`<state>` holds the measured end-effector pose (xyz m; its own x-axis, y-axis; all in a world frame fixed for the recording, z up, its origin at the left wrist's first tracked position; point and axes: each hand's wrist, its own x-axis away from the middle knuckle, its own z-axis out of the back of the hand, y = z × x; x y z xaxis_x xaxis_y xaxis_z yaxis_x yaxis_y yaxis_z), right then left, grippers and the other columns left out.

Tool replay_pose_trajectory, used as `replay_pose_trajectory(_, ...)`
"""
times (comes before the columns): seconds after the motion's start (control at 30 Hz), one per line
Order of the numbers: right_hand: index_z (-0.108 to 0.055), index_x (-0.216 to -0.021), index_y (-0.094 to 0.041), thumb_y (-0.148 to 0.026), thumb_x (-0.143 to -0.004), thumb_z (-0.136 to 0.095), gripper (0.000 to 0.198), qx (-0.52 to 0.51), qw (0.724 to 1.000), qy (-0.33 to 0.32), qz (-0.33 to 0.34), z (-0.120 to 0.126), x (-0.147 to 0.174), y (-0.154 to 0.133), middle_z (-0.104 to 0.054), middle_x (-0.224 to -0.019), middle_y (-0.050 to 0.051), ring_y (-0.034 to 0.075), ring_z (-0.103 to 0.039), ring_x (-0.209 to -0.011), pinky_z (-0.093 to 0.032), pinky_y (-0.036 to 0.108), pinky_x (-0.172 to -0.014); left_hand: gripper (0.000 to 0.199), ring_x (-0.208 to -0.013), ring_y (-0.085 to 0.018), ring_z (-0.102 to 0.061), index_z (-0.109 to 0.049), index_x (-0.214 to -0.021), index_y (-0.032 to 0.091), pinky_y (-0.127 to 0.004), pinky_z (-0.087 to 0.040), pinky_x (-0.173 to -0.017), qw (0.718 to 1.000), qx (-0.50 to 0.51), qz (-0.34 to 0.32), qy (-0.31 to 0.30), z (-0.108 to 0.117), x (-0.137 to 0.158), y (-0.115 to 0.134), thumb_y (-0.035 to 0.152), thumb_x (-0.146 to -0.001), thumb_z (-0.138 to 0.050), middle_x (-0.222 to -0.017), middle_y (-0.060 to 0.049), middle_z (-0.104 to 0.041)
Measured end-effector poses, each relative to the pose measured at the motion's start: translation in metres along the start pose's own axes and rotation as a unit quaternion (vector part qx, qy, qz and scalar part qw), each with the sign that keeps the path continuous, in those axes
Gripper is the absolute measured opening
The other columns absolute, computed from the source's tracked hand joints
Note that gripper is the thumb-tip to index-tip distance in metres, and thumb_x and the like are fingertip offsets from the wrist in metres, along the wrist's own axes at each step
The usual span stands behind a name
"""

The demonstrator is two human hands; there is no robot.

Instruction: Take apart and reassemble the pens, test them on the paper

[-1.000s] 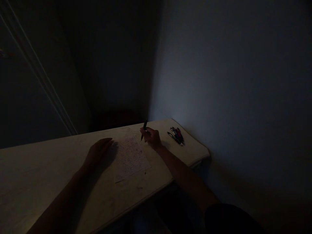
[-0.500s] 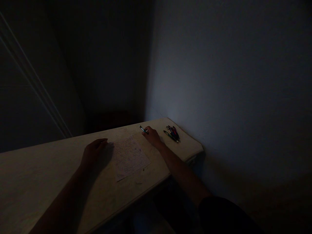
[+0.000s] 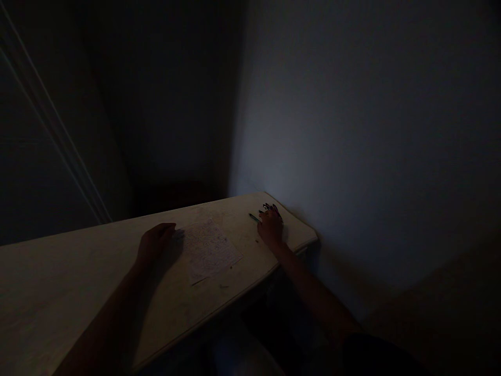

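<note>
A sheet of paper [image 3: 213, 250] covered with dense bluish marks lies on the pale table. Beside its upper left corner rests my left hand [image 3: 153, 243], fingers reaching toward the sheet and holding nothing that I can see. My right hand [image 3: 271, 228] is at the small pile of pens [image 3: 269, 207] near the table's right end and covers most of it. A pen [image 3: 253, 217] sticks out to the left from under its fingers, which are closed on it. Dim light hides the fingertips of both hands.
The pale table [image 3: 78, 271] runs from the left to a corner at the right, close to a plain wall [image 3: 313, 130]. Small dark bits [image 3: 224, 286] lie by the front edge. Behind the table it is very dark.
My right hand has moved right from above the paper with a pen to the pile of pens. My left hand stays almost where it was. The view has shifted slightly.
</note>
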<state>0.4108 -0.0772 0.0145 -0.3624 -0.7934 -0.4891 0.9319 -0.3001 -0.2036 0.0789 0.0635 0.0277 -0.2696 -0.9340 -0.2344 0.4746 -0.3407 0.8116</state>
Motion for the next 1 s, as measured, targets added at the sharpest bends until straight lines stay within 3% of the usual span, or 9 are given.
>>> replay_pose_trajectory(0.07, -0.066, -0.11, -0.012, -0.017, -0.087, -0.055, 0.026, 0.022, 0.999, 0.049, -0.007, 0.006, 0.002, 0.004, -0.057, -0.124, 0.02, 0.031, -0.045, -0.125, -0.037, 0.045, -0.102, 0.04, -0.103, -0.031, -0.067, -0.069, -0.092, 0.015, -0.039, -0.052, -0.091, 1.0, -0.004, -0.005, -0.002, 0.0, 0.0, 0.0, 0.045, -0.073, -0.051, -0.106, -0.014, -0.073)
replay_pose_trajectory(0.13, -0.067, -0.108, -0.015, -0.02, -0.088, -0.055, 0.023, 0.019, 0.998, 0.053, 0.026, 0.008, 0.006, 0.002, -0.06, -0.119, 0.016, 0.029, -0.048, -0.121, -0.037, 0.044, -0.102, 0.041, -0.102, -0.031, -0.067, -0.07, -0.092, 0.015, -0.039, -0.052, -0.09, 1.0, -0.005, -0.014, -0.002, 0.0, 0.0, -0.001, 0.046, -0.073, -0.051, -0.106, -0.015, -0.073)
replay_pose_trajectory(0.33, -0.068, -0.103, -0.015, -0.018, -0.089, -0.054, 0.02, -0.029, 0.99, -0.018, 0.139, 0.001, 0.016, -0.032, -0.064, -0.107, 0.012, 0.023, -0.056, -0.103, -0.043, 0.036, -0.093, 0.041, -0.102, -0.03, -0.067, -0.07, -0.093, 0.015, -0.039, -0.052, -0.092, 0.999, -0.006, -0.025, 0.021, -0.002, 0.0, -0.008, 0.045, -0.075, -0.049, -0.107, -0.014, -0.073)
replay_pose_trajectory(0.53, -0.07, -0.093, -0.015, -0.019, -0.092, -0.053, 0.017, -0.06, 0.954, -0.128, 0.265, -0.012, 0.01, -0.091, -0.067, -0.1, 0.009, 0.019, -0.058, -0.096, -0.042, 0.031, -0.088, 0.032, -0.093, -0.026, -0.068, -0.069, -0.091, 0.016, -0.038, -0.054, -0.084, 0.994, 0.001, -0.07, 0.082, -0.005, 0.002, -0.017, 0.039, -0.077, -0.051, -0.104, -0.012, -0.072)
replay_pose_trajectory(0.7, -0.07, -0.091, -0.015, -0.017, -0.091, -0.053, 0.018, -0.128, 0.939, -0.162, 0.274, -0.029, -0.005, -0.131, -0.068, -0.095, 0.01, 0.018, -0.06, -0.092, -0.043, 0.028, -0.085, 0.022, -0.083, -0.021, -0.067, -0.069, -0.088, 0.018, -0.033, -0.054, -0.073, 0.977, -0.003, -0.14, 0.16, 0.0, 0.021, -0.013, 0.027, -0.081, -0.05, -0.091, -0.008, -0.072)
replay_pose_trajectory(0.87, -0.07, -0.092, -0.015, -0.018, -0.089, -0.051, 0.019, -0.216, 0.935, -0.146, 0.239, -0.053, -0.014, -0.136, -0.067, -0.096, 0.01, 0.019, -0.062, -0.087, -0.045, 0.029, -0.082, 0.02, -0.084, -0.019, -0.066, -0.068, -0.091, 0.017, -0.032, -0.053, -0.075, 0.958, -0.079, -0.186, 0.206, 0.035, 0.059, -0.02, 0.019, -0.085, -0.049, -0.092, -0.009, -0.071)
replay_pose_trajectory(1.0, -0.071, -0.089, -0.015, -0.023, -0.083, -0.055, 0.019, -0.305, 0.915, -0.165, 0.205, -0.058, -0.016, -0.126, -0.07, -0.095, 0.01, 0.02, -0.064, -0.088, -0.047, 0.031, -0.084, 0.021, -0.092, -0.022, -0.064, -0.068, -0.094, 0.017, -0.037, -0.049, -0.086, 0.93, -0.227, -0.126, 0.258, 0.082, 0.11, -0.028, 0.018, -0.086, -0.049, -0.097, -0.01, -0.07)
